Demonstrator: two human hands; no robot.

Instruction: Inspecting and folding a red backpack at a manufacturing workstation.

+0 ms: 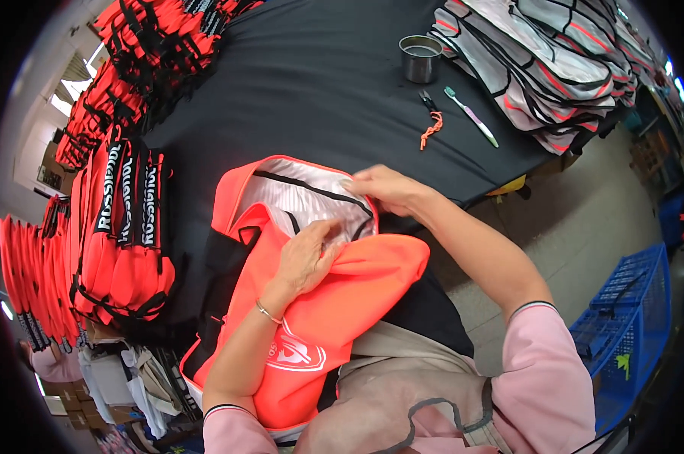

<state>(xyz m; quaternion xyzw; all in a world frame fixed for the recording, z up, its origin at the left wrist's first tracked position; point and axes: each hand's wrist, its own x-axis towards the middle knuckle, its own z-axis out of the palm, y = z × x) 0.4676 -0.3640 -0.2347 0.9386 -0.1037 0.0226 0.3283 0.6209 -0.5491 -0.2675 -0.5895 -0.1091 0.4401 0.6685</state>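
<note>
A bright orange-red fabric bag with a white printed emblem lies over the near table edge and across my lap. Its mouth gapes toward the far side, showing a silvery white lining with black binding along the seams. My left hand, with a thin bracelet at the wrist, is closed on the near edge of the opening; its fingertips reach inside and are partly hidden. At the right side of the mouth, my right hand pinches the rim between thumb and fingers.
Stacked red bags with black straps line the left side. Grey-white pieces with black edging are piled far right, near a metal cup, thread snips with an orange cord and a toothbrush. Blue plastic crates stand on the floor right.
</note>
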